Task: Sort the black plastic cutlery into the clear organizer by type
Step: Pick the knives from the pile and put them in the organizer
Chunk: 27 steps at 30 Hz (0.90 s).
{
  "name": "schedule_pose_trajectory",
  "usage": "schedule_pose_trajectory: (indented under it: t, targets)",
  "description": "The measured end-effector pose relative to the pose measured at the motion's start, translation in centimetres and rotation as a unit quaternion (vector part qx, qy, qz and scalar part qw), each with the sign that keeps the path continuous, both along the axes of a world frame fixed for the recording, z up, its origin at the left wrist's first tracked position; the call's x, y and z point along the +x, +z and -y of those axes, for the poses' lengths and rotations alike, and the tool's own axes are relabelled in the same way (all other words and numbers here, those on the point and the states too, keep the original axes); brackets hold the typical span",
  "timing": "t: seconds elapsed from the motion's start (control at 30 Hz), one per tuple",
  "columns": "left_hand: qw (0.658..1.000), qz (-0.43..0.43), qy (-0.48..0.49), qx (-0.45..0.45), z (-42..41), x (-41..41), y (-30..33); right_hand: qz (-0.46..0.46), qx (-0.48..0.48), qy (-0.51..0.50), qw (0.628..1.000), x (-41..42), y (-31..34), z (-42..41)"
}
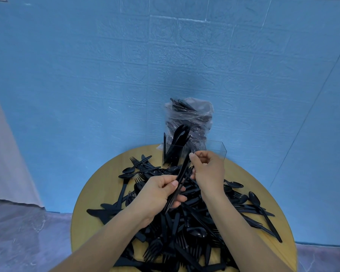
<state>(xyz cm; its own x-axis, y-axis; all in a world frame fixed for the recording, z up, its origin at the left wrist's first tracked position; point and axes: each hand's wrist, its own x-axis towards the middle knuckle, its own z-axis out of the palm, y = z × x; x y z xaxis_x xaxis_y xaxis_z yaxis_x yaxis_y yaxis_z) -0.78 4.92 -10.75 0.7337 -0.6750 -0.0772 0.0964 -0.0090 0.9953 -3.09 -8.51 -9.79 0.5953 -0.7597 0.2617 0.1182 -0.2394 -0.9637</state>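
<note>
Cutlery bundle (180, 183): gripped low by curled left hand (161, 195); right hand (208, 169) pinches its upper end, above the pile (185, 222).

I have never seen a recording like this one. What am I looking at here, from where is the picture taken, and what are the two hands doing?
There is no machine here: a person works with two bare hands. The single picture comes from a camera worn on the person's head, which looks forward and down.

On the round yellow wooden table lies a big pile of black plastic forks, spoons and knives. At the far edge stands the clear plastic organizer; its left compartment already holds some upright black pieces. Behind it is a clear plastic bag of more black cutlery, against a blue wall.

The left hand grips a small bundle of long black cutlery pieces. The right hand pinches the bundle's upper end.
</note>
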Motion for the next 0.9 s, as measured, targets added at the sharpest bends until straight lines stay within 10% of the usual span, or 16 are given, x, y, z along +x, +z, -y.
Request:
schedule_pose_trajectory:
  t: [0.6,0.9]
  targets:
    - [0.993,0.069,0.09,0.04,-2.7,4.6,-3.1,-0.079,-0.027,0.16,0.984,5.6,-1.7,-2.5]
    - [0.953,0.136,0.266,0.043,-6.5,11.1,-5.7,-0.276,-0.303,0.149,0.9,12.8,-2.9,-0.5]
